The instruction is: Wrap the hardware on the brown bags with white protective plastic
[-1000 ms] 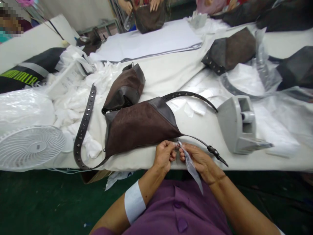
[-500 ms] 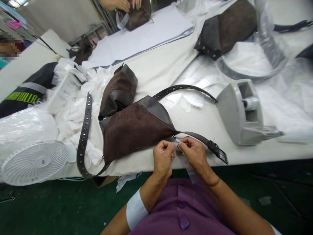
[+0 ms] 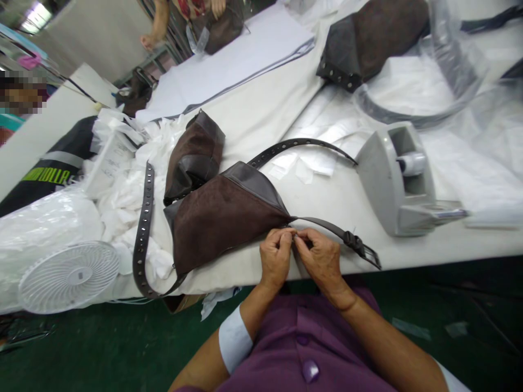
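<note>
So the main brown bag point(image 3: 229, 218) is lying near the front edge of the table, looking kinda plump, but I can't see inside it. A 2nd brown bag point(image 3: 196, 155) is touching it from behind. Over on the left there's a white box point(image 3: 110, 163) sitting in a heap of crumpled white paper point(image 3: 122, 209), and a grey stand point(image 3: 376, 179) on the right has a small white roll point(image 3: 413, 163) in its slot.

The table point(image 3: 241, 267) has a pale cover, with a white fan point(image 3: 71, 277) at the left front and a stack of white sheets point(image 3: 237, 65) further back. Floor point(image 3: 106, 348) is dark green. Across the table, a co-worker has 1 hand point(image 3: 218, 8) on another bag point(image 3: 224, 30).

As for the hands, left hand point(image 3: 275, 258) and right hand point(image 3: 321, 261) are both pinched, fingertips meeting right at the main bag's right corner. Whatever's between them is too tiny to make out.
</note>
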A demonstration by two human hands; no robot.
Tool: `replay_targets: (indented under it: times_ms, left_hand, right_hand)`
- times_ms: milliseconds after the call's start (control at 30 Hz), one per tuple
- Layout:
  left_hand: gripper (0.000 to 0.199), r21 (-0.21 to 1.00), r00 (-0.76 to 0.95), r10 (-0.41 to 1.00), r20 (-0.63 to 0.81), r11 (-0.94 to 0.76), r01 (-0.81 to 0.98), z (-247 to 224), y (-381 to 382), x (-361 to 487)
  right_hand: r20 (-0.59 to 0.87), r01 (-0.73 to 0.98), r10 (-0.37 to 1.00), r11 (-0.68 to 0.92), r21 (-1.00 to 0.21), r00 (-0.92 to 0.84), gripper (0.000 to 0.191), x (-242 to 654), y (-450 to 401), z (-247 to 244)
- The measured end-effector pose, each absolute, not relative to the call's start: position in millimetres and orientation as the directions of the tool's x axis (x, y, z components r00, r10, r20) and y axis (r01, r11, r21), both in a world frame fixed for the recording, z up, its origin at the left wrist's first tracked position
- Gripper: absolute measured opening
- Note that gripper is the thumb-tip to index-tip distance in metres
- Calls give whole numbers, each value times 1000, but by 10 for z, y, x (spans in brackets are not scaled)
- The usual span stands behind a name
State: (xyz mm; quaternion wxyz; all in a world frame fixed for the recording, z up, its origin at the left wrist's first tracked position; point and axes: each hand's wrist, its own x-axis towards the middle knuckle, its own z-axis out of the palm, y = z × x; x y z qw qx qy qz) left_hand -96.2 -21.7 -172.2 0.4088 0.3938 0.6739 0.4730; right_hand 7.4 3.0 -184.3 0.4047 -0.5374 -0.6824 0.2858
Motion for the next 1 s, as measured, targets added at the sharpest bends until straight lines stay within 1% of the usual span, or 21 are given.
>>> replay_targets:
  times_ms: [33,67,100,133,167,233,267,333,367,433,500,567,633,700,800,867,900,933,1000]
  left_hand:
    - [23,942,-274,960,-65,149,300,-1724,-214,-1001]
    - [25,900,-172,984,33,46,432,-1724,-203,-1039]
    - [29,844,-68,994,89,-39,535,-1721,-184,-1074]
    - [32,788,22,996,90,-85,610,-1714,-160,-1105]
    - [33,736,91,994,58,-104,669,-1705,-135,-1129]
    - [31,660,166,986,-27,-107,743,-1676,-99,-1157]
    - [30,649,173,984,-46,-102,754,-1660,-97,-1163]
    - [34,679,136,990,-26,-82,729,-1633,-138,-1164]
    - [38,712,91,996,-2,-62,699,-1624,-180,-1163]
    - [46,786,-17,999,28,-12,618,-1617,-300,-1160]
    - [47,845,-98,995,23,33,534,-1612,-438,-1168]
    - [42,881,-134,991,20,45,471,-1593,-573,-1198]
    - [35,903,-154,987,45,26,430,-1551,-702,-1256]
    - [31,916,-176,981,83,-6,401,-1486,-838,-1345]
    - [30,913,-205,968,147,-53,404,-1363,-1045,-1548]
    - [29,897,-260,946,192,-61,439,-1280,-1171,-1750]
    - [28,886,-315,925,211,-46,461,-1243,-1234,-1874]
    - [27,876,-386,894,228,-16,481,-1210,-1300,-2012]
    - [24,854,-539,803,255,74,515,-1170,-1442,-2323]
  right_hand:
    - [241,516,966,255,-818,-94,8,91,21,-1847]
    - [244,532,965,254,-807,-91,8,107,8,-1850]
    - [252,553,964,257,-793,-86,7,120,-8,-1853]
    - [264,573,961,262,-777,-81,7,130,-27,-1855]
    - [277,589,957,270,-761,-80,6,137,-44,-1853]
    - [291,597,951,294,-746,-105,6,147,-66,-1839]
    - [278,589,952,297,-752,-125,7,152,-67,-1825]
    - [202,554,967,254,-792,-155,14,164,-45,-1792]
    - [135,530,978,201,-824,-160,18,169,-27,-1777]
    - [-45,447,983,39,-894,-175,22,175,9,-1758]
    - [-245,303,942,-170,-938,-229,22,166,29,-1752]
    - [-417,130,857,-396,-909,-303,19,139,34,-1740]
    - [-535,2,764,-573,-820,-361,18,99,33,-1697]
    - [-591,-93,700,-673,-734,-402,17,59,29,-1625]
    - [-639,-213,610,-780,-588,-468,10,18,39,-1554]
    - [-677,-239,539,-838,-490,-501,6,-6,87,-1600]
    - [-685,-237,526,-847,-476,-504,6,-23,119,-1648]
    - [-682,-224,531,-842,-490,-503,7,-42,150,-1705]
    - [-662,-185,559,-815,-549,-500,11,-81,190,-1810]
